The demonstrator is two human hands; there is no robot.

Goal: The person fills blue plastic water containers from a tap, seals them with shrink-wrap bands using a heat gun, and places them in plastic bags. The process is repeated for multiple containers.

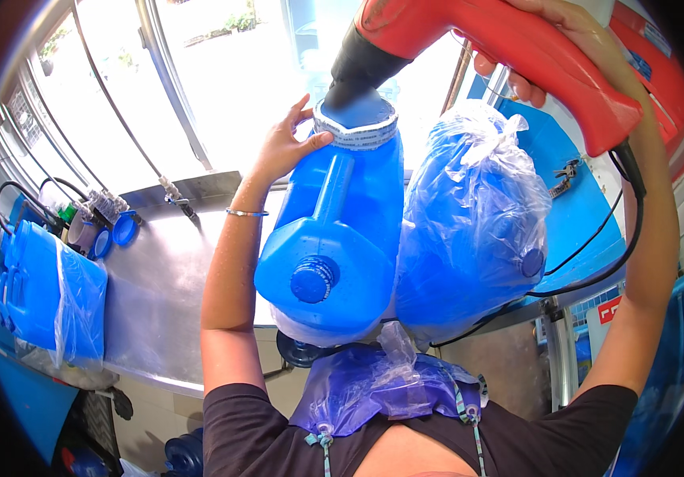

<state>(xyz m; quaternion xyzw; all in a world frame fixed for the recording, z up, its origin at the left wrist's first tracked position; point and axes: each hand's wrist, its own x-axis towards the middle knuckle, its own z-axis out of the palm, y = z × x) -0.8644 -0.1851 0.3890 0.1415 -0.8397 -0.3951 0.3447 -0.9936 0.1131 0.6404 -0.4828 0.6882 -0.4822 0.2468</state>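
A blue plastic water jug (330, 262) stands in front of me, its round screw cap (312, 278) facing me. A printed clear seal band (355, 131) circles the wide neck at its far end. My left hand (288, 145) grips that neck from the left, thumb on the band and one finger raised; the other fingers are partly hidden. My right hand (581, 24) is wrapped round the handle of a red heat gun (509, 56). The gun's black nozzle (362, 63) points down at the neck, close above it.
A second blue jug (477, 222) in clear plastic stands at the right, near keys (566, 176). The gun's black cord (635, 230) loops behind it. Another bagged jug (48, 286) stands left on the steel counter (159, 294), near blue caps (123, 229) and a tap (179, 199).
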